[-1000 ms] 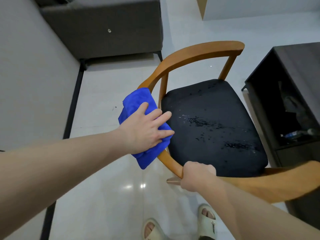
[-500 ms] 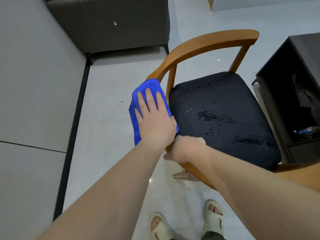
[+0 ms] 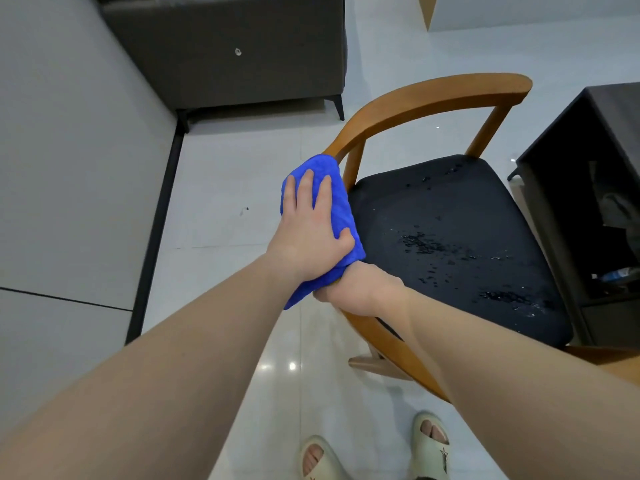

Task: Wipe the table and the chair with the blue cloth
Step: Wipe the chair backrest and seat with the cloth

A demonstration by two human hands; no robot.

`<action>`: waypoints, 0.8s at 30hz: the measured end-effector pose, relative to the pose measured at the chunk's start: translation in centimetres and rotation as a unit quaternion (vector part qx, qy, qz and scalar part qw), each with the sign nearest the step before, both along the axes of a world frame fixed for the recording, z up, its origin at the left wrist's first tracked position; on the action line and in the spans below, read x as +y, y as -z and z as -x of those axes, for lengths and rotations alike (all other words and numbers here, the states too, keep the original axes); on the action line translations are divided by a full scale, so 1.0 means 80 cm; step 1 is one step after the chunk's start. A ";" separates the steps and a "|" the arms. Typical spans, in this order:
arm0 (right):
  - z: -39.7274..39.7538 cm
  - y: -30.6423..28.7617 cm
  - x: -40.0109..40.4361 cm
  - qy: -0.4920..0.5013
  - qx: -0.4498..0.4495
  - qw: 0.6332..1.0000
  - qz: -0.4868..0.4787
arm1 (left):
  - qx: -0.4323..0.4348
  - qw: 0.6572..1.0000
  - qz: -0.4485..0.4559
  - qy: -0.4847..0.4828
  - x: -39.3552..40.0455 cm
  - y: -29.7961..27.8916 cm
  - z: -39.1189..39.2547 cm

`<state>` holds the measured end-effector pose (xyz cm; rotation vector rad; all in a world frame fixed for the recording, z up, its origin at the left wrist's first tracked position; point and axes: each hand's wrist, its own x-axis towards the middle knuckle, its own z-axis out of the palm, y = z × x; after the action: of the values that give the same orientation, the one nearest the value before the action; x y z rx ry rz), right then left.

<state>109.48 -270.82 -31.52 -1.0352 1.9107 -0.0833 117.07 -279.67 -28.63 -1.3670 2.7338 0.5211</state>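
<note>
Standing in pale slippers (image 3: 430, 445), the person grips the wooden chair (image 3: 429, 95) rail with the right hand (image 3: 360, 289) — fingers curled round it. Just beyond, the left hand (image 3: 311, 233) presses the blue cloth (image 3: 341, 202) on the armrest — fingers straight, thumb hooked on its edge. Water droplets (image 3: 420, 242) dot the black seat.

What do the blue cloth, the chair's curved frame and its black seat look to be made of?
Blue cloth: soft, fuzzy textile, probably microfibre; it folds and drapes over the rail. Chair's curved frame: wood by its warm brown tone, smooth with a satin sheen. Black seat: padded with a matt covering, fabric or leatherette; droplets sit beaded on it.
</note>
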 end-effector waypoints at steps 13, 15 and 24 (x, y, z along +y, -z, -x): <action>0.009 0.001 -0.047 0.022 -0.118 0.990 0.070 | -0.101 0.993 -0.060 0.032 -0.059 -0.010 0.034; 0.013 -0.004 -0.061 0.009 -0.150 0.986 0.074 | -0.111 0.991 -0.065 0.027 -0.070 -0.014 0.039; 0.057 -0.019 -0.101 0.023 -0.286 0.951 0.117 | -0.155 0.982 -0.102 0.042 -0.121 -0.015 0.083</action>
<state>104.89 -278.87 -30.03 -0.9843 1.4111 -0.5871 110.43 -289.38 -27.42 -1.1679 2.4033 0.5159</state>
